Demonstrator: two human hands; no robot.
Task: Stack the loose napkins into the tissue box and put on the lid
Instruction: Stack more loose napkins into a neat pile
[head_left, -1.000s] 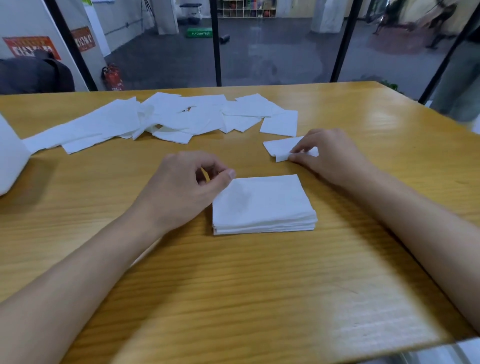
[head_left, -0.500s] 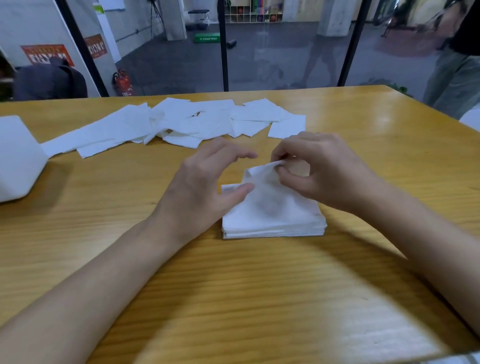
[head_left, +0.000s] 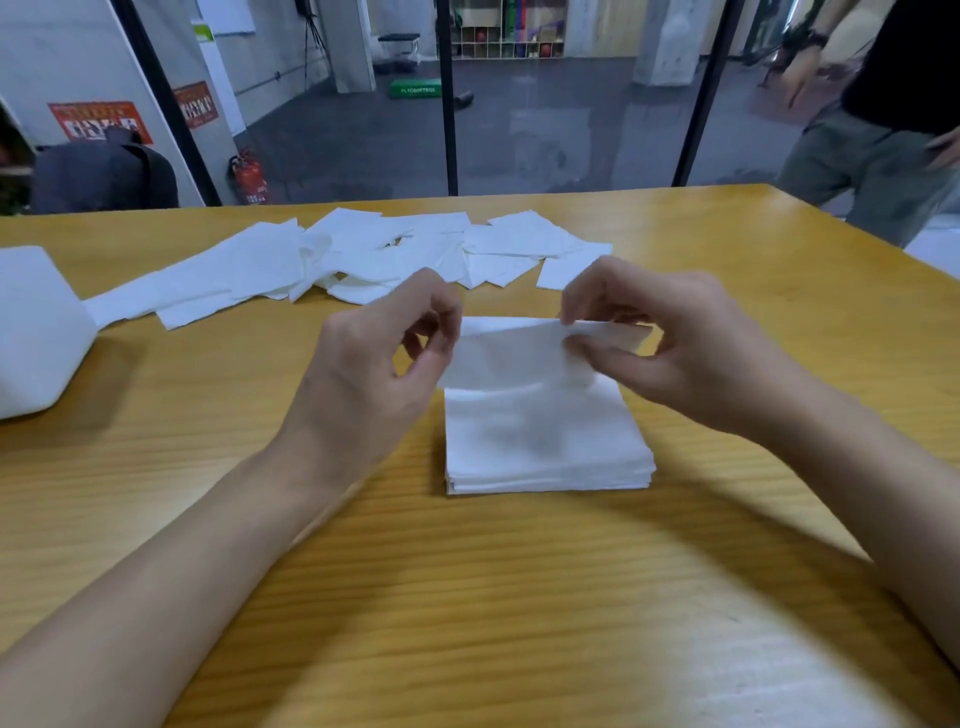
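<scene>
By the left edge of the table (head_left: 197, 467) sits the box (head_left: 36, 332), inside hidden, while left hand (head_left: 363, 374) and right hand (head_left: 675, 353) pinch one napkin (head_left: 509, 356) over the stack (head_left: 545, 447).

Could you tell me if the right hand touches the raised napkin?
Touching: head view shows the right hand pinching the raised napkin at its top edge.

A yellow wood-grain counter (head_left: 208, 467) carries everything. Near its middle sits a squared stack (head_left: 545, 447) of white napkins, edges aligned. Toward the far edge, loose napkins (head_left: 363, 254) lie flat in an overlapping spread running from left of centre to right of centre. A white box (head_left: 36, 332) stands at the left edge, apart from both.
</scene>
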